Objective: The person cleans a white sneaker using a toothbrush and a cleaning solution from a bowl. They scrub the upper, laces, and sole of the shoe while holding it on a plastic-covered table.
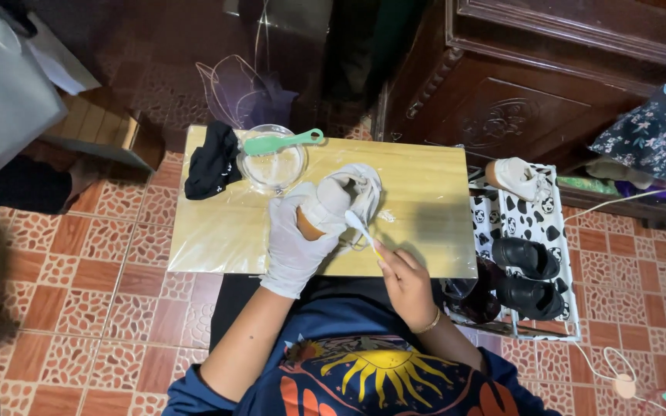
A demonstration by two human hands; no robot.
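Note:
My left hand (296, 239), in a white glove, grips a white sneaker (348, 196) by its heel end and holds it tilted over the wooden table (425, 185). A small white toothbrush (360, 229) is in my bare right hand (404, 277), its head touching the sneaker's side. A gold bangle circles my right wrist. Behind the sneaker stands a clear glass bowl (273, 166) with liquid, and a green brush (283, 142) lies across its rim. A black cloth (211, 160) is bunched at the table's far left corner.
To the right stands a spotted shoe rack (529, 231) holding black shoes (527, 256) and a second white sneaker (514, 177). A dark carved wooden cabinet (518, 100) is behind it. A cardboard box (98, 127) sits at far left on the patterned tile floor.

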